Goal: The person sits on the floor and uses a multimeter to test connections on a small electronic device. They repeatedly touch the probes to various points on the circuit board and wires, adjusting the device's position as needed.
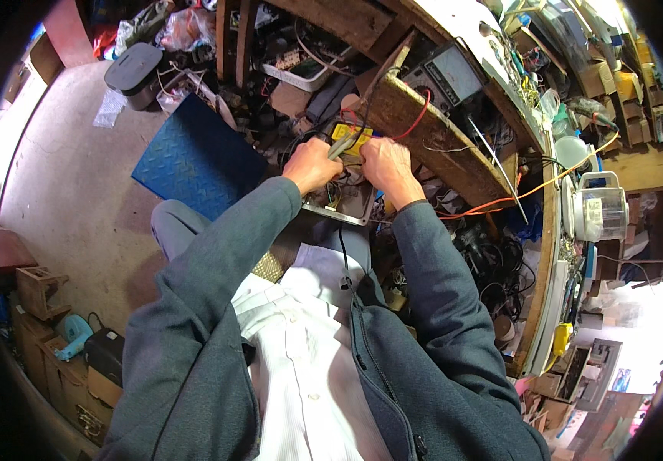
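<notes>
My left hand [313, 166] is closed around a tool with pale grey-green handles [340, 146], perhaps pliers. Beside it, my right hand [390, 167] has its fingers curled in; whatever they grip is hidden. Both hands are above an opened appliance housing [358, 219] with a light metal rim, resting near my knees, with thin wires showing inside. A yellow block [351, 135] with red wire near it sits just beyond my fingers. A black cord [342, 246] hangs from the housing's near edge toward my lap.
A wooden workbench plank [439, 142] runs along the right, with a dark box-shaped meter [446, 75] behind it. A blue textured panel [197, 161] stands at left. An orange cord [492, 204] crosses right. Tangled cables [485, 257] pile below the bench. A clear jug [604, 207] stands further right.
</notes>
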`<state>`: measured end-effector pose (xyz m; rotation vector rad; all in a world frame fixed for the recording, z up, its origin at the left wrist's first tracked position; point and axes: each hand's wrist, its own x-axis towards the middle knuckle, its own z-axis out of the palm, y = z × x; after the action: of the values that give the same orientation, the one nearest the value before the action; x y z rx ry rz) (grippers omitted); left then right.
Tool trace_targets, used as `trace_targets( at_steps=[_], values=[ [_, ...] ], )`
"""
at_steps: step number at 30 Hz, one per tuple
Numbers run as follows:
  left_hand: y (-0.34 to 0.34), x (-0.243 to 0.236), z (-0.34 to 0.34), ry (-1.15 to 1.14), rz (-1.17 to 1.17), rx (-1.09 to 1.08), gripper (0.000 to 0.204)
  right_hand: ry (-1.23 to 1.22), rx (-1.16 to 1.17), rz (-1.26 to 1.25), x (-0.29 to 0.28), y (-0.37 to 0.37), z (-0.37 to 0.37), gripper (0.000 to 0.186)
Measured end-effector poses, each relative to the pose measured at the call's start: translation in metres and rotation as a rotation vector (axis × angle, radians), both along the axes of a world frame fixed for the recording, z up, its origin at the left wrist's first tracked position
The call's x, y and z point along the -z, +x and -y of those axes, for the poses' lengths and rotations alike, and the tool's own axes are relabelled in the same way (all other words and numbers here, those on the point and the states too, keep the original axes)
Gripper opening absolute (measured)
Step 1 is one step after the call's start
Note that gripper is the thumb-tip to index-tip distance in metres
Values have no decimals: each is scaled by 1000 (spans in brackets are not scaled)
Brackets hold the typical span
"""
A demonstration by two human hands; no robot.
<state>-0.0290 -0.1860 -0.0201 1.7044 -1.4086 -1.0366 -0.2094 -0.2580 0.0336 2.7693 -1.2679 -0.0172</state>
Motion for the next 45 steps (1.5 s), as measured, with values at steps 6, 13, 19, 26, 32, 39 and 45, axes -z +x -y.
trace_targets(
  at_steps=[6,13,19,26,32,39,45],
  values=[
    [-5,-6,0,47,60,-5,31,28,16,49,-14,0,-9,11],
    [-4,-15,-5,50,16,56,30,-99,218,667,-37,-26,-36,6],
    [-3,-21,-1,107,17,71,32,11,363,921,-23,-44,-53,12],
    [-3,-8,0,-1,-5,40,35,20,59,854,-22,-5,-83,9],
    [19,-15,6,37,-298,-113,29,222,22,854,1,6,-87,11],
    [51,-12,11,51,-279,-238,46,230,44,824,-1,8,-86,9],
    [42,16,37,-164,-103,29,32,179,-9,733,-5,10,-86,7]
  ],
)
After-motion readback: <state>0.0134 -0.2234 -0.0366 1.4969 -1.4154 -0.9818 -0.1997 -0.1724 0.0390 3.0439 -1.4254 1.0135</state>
